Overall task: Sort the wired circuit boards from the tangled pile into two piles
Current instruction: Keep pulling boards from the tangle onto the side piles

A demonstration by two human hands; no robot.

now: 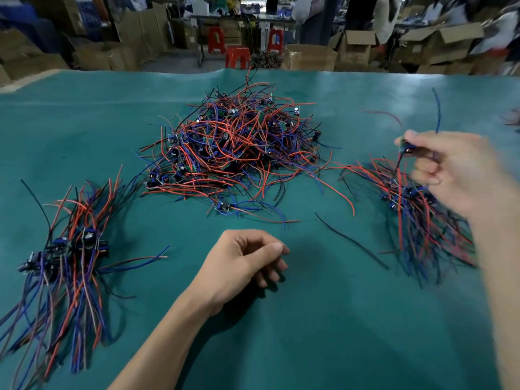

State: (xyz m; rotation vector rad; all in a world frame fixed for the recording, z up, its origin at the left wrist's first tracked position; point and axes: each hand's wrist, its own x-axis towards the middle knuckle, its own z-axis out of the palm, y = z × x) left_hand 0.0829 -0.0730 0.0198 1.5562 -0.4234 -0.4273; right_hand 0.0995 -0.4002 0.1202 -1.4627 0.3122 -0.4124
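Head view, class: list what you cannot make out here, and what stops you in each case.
1. Board in the right hand: motion blur and the fingers hide its type.
2. Right pile: blurred, and partly behind the right forearm.
3. Left pile: its wires run off the left edge.
4. Middle pile: boards buried under wires, too small to count.
5. Left hand: curled, palm hidden.

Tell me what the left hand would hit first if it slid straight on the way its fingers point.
Probably the loose black wire lying on the green mat; the left hand points rightward, though its fingers are curled, so the line is uncertain.
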